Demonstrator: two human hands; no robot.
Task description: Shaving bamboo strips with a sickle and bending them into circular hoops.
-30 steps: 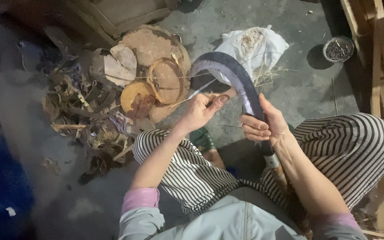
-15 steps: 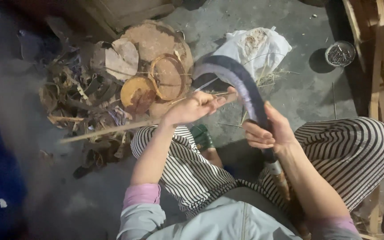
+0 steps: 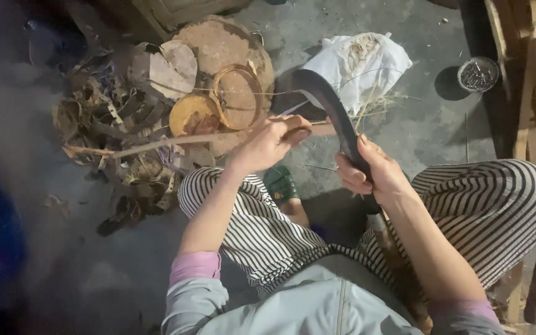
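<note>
Two hands work over the concrete floor [image 3: 442, 124]. Left hand [image 3: 271, 141] is closed around a thin bamboo strip [image 3: 156, 144], whose long axis runs left toward the scrap pile [image 3: 113, 136]. Right hand [image 3: 373, 174] is clenched on the curved dark blade [image 3: 324, 93], tip arcing away leftward. The strip looks light, springy and splintery, best held near the cut.

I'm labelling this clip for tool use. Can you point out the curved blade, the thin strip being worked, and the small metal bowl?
curved blade [image 3: 333, 108], head view, on the middle of the dark arc.
thin strip [image 3: 175, 142], head view, on its pale length left of the left hand.
small metal bowl [image 3: 478, 74], head view, on its inside.
</note>
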